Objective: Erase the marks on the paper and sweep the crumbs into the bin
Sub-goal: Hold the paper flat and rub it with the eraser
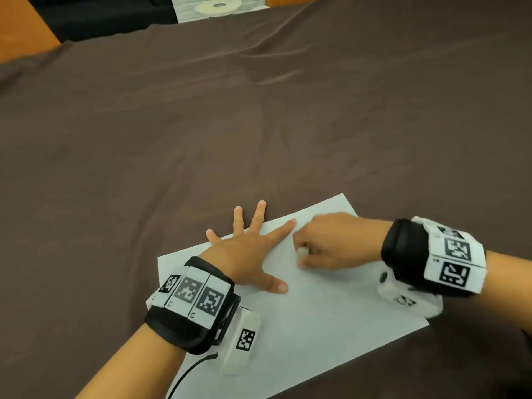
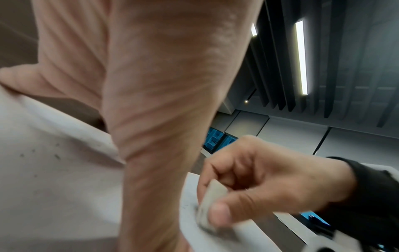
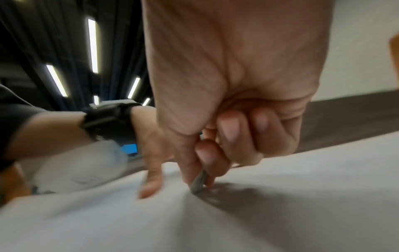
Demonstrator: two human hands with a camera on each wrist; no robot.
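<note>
A white sheet of paper (image 1: 302, 318) lies near the table's front edge on the brown cloth. My left hand (image 1: 247, 254) rests flat on its far left part, fingers spread and straight, some reaching past the paper's edge. My right hand (image 1: 325, 243) pinches a small white eraser (image 1: 302, 251) between thumb and fingers and presses it on the paper just right of the left index finger. In the left wrist view the eraser (image 2: 210, 202) meets the paper (image 2: 54, 196), with small dark crumbs (image 2: 57, 156) scattered on the sheet. The right wrist view shows the eraser (image 3: 199, 183) tip on the paper (image 3: 280, 213).
The brown cloth (image 1: 259, 125) covers the whole table, with shallow wrinkles in the middle. At the far edge a pale round disc (image 1: 218, 7) sits on a white surface. A black cable (image 1: 190, 372) runs from the left wrist band. No bin is in view.
</note>
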